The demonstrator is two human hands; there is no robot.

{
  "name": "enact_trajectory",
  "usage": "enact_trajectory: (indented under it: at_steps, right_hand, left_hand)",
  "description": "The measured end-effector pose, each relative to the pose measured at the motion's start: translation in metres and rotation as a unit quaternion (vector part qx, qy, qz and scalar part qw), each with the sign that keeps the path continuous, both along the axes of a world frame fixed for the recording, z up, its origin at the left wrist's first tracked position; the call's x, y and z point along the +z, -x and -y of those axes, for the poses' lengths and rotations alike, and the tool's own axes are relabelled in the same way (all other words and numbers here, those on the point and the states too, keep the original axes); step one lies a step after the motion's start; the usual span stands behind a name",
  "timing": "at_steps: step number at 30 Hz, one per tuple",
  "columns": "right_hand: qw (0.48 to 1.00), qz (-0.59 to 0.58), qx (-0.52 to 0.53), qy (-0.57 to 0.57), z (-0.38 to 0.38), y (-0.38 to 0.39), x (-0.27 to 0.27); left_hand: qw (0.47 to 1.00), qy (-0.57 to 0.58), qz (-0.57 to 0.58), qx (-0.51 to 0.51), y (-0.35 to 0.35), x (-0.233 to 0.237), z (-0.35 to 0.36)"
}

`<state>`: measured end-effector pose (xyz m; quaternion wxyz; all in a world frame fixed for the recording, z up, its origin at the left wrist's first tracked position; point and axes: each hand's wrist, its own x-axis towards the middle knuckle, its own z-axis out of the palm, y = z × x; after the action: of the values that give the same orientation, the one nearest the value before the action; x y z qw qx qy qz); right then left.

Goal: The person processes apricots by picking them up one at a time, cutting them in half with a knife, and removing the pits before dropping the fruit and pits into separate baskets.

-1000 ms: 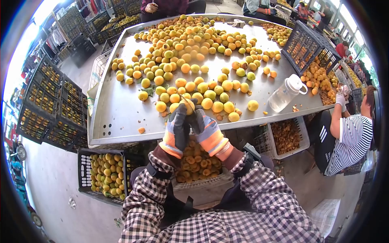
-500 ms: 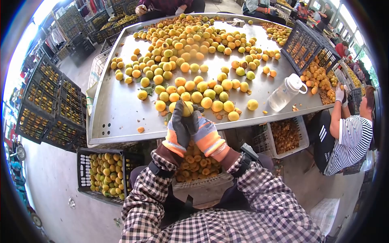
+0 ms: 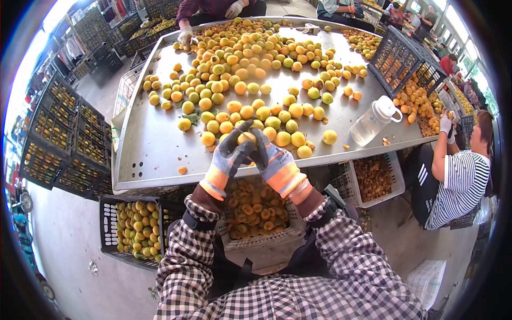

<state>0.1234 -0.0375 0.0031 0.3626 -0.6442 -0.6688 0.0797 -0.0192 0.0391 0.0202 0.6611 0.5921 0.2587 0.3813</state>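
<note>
My left hand (image 3: 230,153) and my right hand (image 3: 271,160), in dark-palmed gloves with orange and grey-blue backs, meet over the near edge of the metal table (image 3: 160,154). Both are closed, fingertips around a yellow-orange apricot (image 3: 246,137) that they partly hide. Just beyond my fingers lies a loose pile of whole apricots (image 3: 263,112), yellow to green. Below my wrists, a crate (image 3: 266,242) holds apricot halves (image 3: 256,210), cut side showing on some.
A clear water bottle (image 3: 370,122) stands right on the table, near a tilted black crate (image 3: 400,61). Under the edge are a crate of brown scraps (image 3: 373,178) and a crate of whole apricots (image 3: 141,229). Co-workers sit at the right (image 3: 458,176) and far side (image 3: 213,10).
My wrists have spread apart and my left hand has shifted slightly left, showing more of the lower crate. Across the table, a co-worker's gloved hand now reaches to the pile.
</note>
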Motion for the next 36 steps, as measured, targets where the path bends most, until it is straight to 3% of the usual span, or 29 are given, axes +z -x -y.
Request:
enact_trajectory:
  at_steps: [3,5,8,12,18,20,23,30,36]
  right_hand:
    - [0.999,0.045,0.025,-0.017,0.002,0.002,0.006]
    - [0.998,0.05,0.03,-0.022,0.004,0.002,0.014]
    - [0.994,-0.004,0.074,-0.076,-0.003,0.003,0.008]
    - [0.994,-0.06,0.089,-0.034,-0.004,0.003,0.01]
    - [0.986,-0.104,0.107,-0.07,-0.004,0.008,0.007]
    - [0.966,-0.213,0.131,-0.063,0.002,0.011,0.023]
    - [0.953,-0.269,0.131,-0.04,0.005,0.012,0.024]
    - [0.936,-0.329,0.127,-0.013,0.01,0.01,0.03]
    - [0.916,-0.371,0.15,0.024,0.01,0.01,0.026]
  left_hand:
    - [0.998,0.042,-0.01,0.044,0.002,0.011,-0.001]
    - [0.984,0.063,-0.159,0.039,0.006,0.019,0.0]
    - [0.993,-0.006,-0.102,0.052,0.004,0.01,0.002]
    - [0.996,-0.057,0.001,0.072,0.003,0.004,0.005]
    - [0.988,-0.132,-0.025,0.078,0.008,0.012,0.01]
    - [0.987,-0.137,-0.028,0.075,0.009,0.007,0.01]
    - [0.991,-0.107,-0.013,0.078,0.005,0.01,0.018]
    - [0.993,-0.011,-0.013,0.12,0.0,0.018,0.028]
    - [0.99,-0.061,-0.029,0.127,0.001,0.025,0.037]
